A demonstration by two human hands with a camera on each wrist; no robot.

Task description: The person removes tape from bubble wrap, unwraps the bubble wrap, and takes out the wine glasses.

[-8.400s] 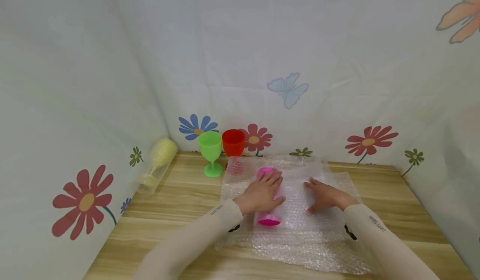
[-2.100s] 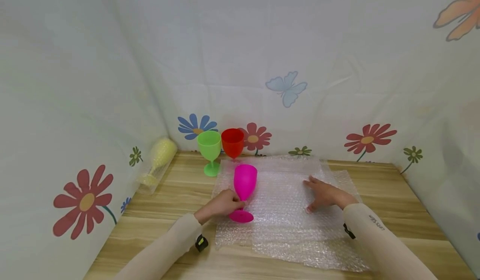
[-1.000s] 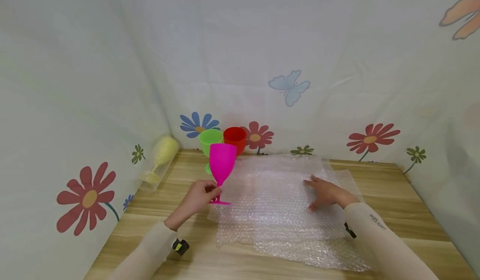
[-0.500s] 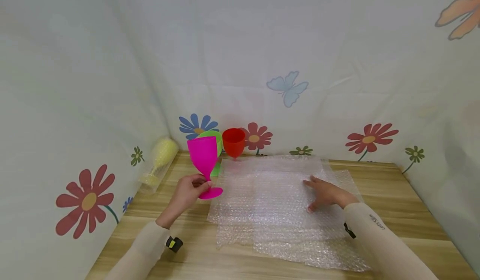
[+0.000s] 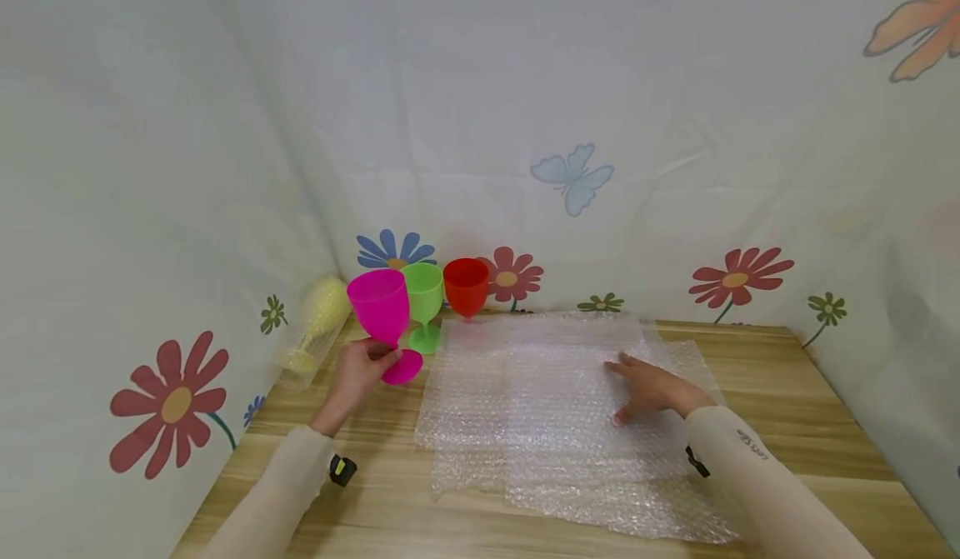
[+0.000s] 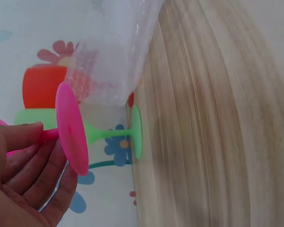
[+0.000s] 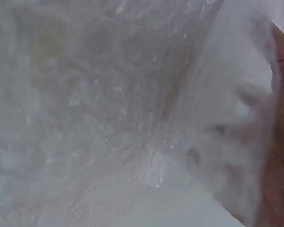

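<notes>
My left hand (image 5: 355, 380) pinches the stem of a pink goblet (image 5: 381, 302) between thumb and fingers. The goblet is held up off the table, tilted, its bowl upward; its round foot (image 6: 72, 128) shows in the left wrist view. Just behind stands a green goblet (image 5: 426, 292), partly covered by the pink one in the head view. My right hand (image 5: 651, 386) rests with spread fingers at the right of the bubble wrap sheets (image 5: 555, 426). In the right wrist view, clear wrap (image 7: 99, 109) veils its fingertips.
A red goblet (image 5: 466, 286) stands at the back, its lower part hidden by wrap. A yellow goblet in bubble wrap (image 5: 318, 326) leans in the back left corner. Flowered cloth (image 5: 480, 126) walls the wooden table (image 5: 420, 526) at the back and sides.
My left hand first lay flat over the pink goblet on the wrap. It then gripped the stem, lifted the goblet and carried it left. The right hand has stayed in place.
</notes>
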